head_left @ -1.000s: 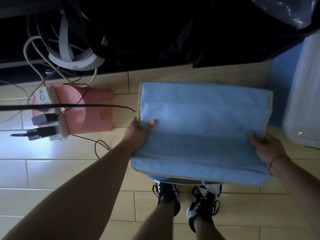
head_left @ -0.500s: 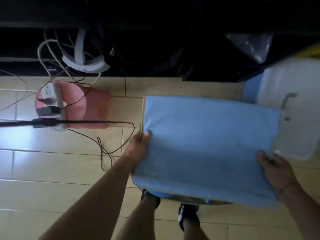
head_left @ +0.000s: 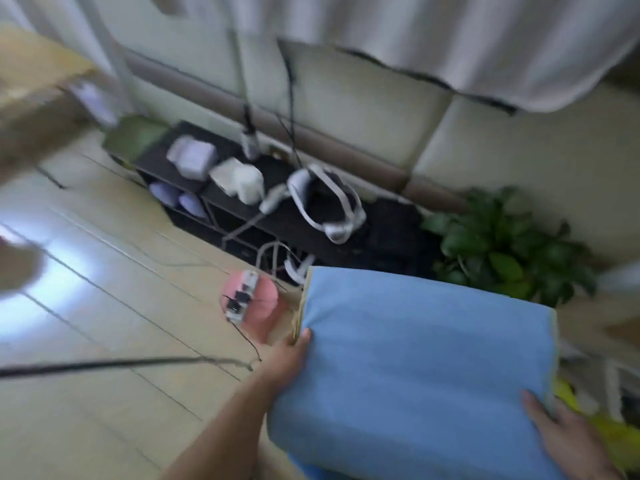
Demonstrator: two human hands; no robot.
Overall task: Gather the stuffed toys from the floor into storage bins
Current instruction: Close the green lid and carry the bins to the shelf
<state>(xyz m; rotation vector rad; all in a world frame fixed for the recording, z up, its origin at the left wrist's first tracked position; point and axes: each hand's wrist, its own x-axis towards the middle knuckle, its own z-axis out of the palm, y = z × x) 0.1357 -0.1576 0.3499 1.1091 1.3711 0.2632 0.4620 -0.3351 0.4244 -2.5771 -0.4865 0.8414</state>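
hands: left hand (head_left: 287,355) and right hand (head_left: 568,441) grip opposite edges of the blue bin (head_left: 415,358); well apart
tip: keep it level; mind the floor cable (head_left: 121,364)

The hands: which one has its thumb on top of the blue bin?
The left hand: its thumb lies on top of the blue bin, by the near-left corner. The right hand lays several fingers over the right side.

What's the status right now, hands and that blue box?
Left hand and right hand both gripping the blue fabric bin, one at each side, carried off the floor. No stuffed toys visible. Picture blurred; potted plant ahead.
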